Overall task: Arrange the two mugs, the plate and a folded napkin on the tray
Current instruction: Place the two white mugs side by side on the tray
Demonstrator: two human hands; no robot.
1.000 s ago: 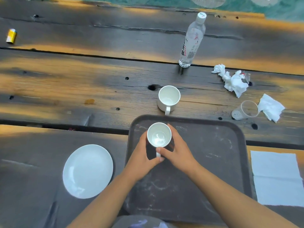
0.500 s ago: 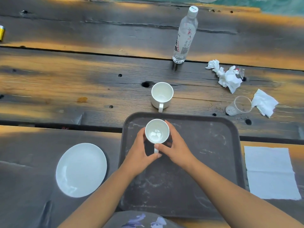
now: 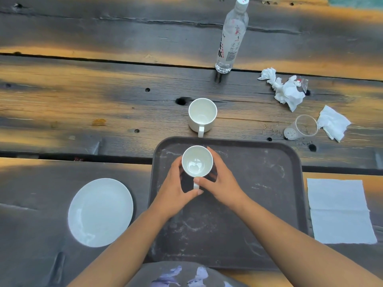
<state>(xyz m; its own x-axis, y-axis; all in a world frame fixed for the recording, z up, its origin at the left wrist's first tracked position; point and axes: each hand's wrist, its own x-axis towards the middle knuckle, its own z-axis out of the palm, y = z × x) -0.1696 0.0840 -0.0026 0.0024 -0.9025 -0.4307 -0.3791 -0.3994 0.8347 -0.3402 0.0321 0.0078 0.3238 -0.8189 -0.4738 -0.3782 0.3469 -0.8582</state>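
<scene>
I see the mug (image 3: 197, 161) unmoved since a moment ago, upright near the tray's (image 3: 259, 204) far edge. Left hand (image 3: 174, 195) and right hand (image 3: 221, 183) stay cupped round it, thumbs at the handle. Second mug (image 3: 202, 114) stands just beyond the tray, plate (image 3: 100, 212) to its left, napkin (image 3: 339, 212) to its right, both off it.

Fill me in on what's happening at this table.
A person's left hand and right hand both hold a white mug at the far end of the dark tray. The second mug stands on the wooden table just beyond the tray. The plate lies left of it, the napkin right, neither on it.
</scene>
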